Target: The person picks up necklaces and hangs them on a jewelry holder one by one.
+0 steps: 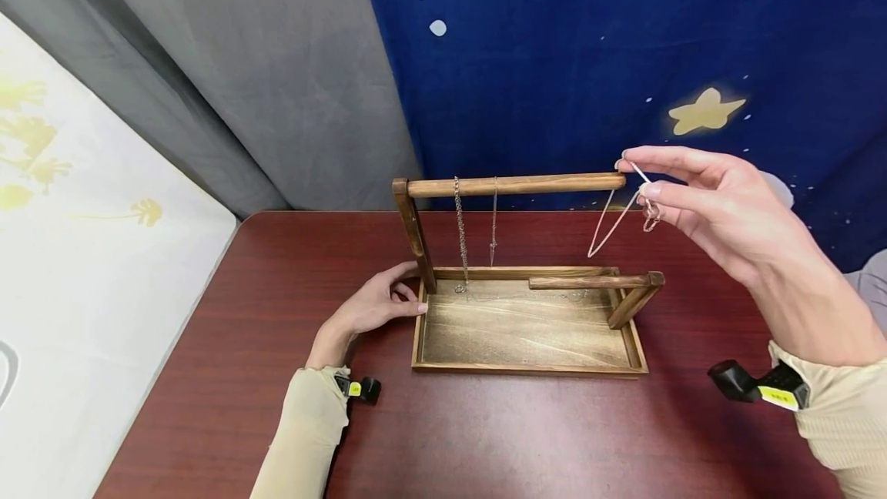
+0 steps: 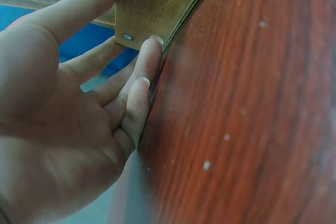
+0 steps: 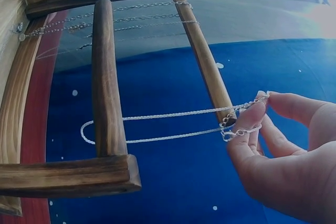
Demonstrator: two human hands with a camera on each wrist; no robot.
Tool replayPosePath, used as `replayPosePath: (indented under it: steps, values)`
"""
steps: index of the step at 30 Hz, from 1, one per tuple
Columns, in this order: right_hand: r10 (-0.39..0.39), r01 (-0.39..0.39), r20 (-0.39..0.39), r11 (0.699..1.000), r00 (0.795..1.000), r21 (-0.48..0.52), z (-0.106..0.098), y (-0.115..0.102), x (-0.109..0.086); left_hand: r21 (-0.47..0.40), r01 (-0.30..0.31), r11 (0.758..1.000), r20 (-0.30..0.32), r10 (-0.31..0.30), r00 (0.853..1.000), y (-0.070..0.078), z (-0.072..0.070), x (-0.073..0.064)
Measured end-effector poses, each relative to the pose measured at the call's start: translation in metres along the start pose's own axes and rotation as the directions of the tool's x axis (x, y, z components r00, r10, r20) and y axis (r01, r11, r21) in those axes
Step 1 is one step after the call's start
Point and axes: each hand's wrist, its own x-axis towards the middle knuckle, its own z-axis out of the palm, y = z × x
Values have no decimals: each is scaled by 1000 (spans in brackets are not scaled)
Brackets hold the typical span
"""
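My right hand (image 1: 734, 214) pinches a silver chain necklace (image 1: 604, 241) between thumb and fingers at the free end of the upper bar (image 1: 527, 185) of a wooden jewelry stand. The necklace's loop hangs below the fingers, and its clasp end (image 3: 231, 131) dangles by the thumb. Whether the chain rests on the bar tip, I cannot tell. Two other necklaces, a thicker chain (image 1: 460, 222) and a thin chain (image 1: 494, 214), hang from the bar's left part. My left hand (image 1: 377, 300) grips the stand's left end, thumb on the tray rim (image 1: 420, 337), fingers by the post (image 2: 157, 3).
The stand's lower, shorter bar (image 1: 582, 282) juts left from a short post (image 1: 634, 303) at the tray's right end. Under the stand is a reddish-brown table (image 1: 527, 437). Behind it hang a blue curtain (image 1: 540, 60) and a grey curtain (image 1: 277, 60).
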Motion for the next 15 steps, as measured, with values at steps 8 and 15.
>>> replayPosePath:
  steps: [8,15]
  values:
    - [-15,13,51,1000,999,21,8,0,5,34,3,999,-10,-3,1000,2,1,2]
    - [-38,29,112,997,993,74,11,2,6,52,11,999,-10,-10,1000,3,2,1]
